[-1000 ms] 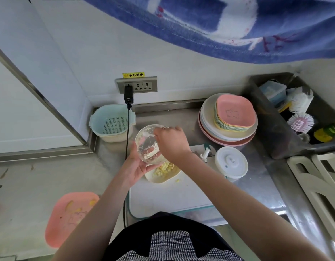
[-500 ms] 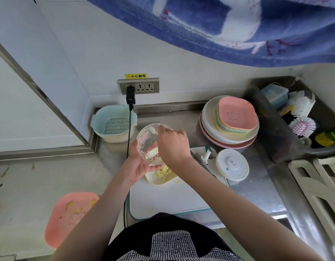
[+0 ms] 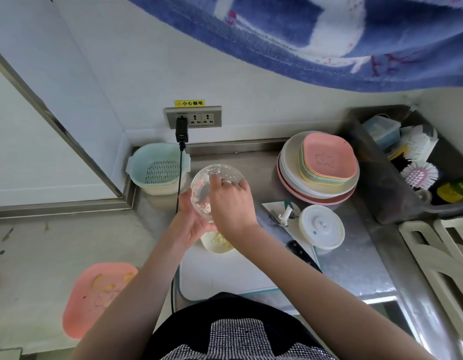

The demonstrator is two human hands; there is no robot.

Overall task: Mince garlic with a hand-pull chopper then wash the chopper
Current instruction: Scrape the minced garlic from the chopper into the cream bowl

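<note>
My left hand (image 3: 190, 224) grips the clear chopper bowl (image 3: 203, 183) from below and tilts its mouth toward me; garlic bits cling to its wall. My right hand (image 3: 231, 206) reaches into the bowl, fingers inside against the wall. Below the bowl sits a small cream dish (image 3: 213, 244) with minced garlic, mostly hidden by my right wrist. It rests on a white cutting board (image 3: 225, 274). The white chopper lid (image 3: 321, 226) lies flat to the right, and the blade unit (image 3: 283, 216) lies beside it on the board.
A knife (image 3: 302, 255) lies on the board's right edge. A pale blue strainer basket (image 3: 159, 167) stands at the back left, a black cable (image 3: 179, 178) hanging past it. Stacked plates (image 3: 318, 170) sit back right, a sink with brushes (image 3: 417, 172) further right. A pink plate (image 3: 95, 297) lies lower left.
My right hand has pushed further up into the tilted bowl. The bowl has risen slightly and the dish below is now more covered by my wrist.
</note>
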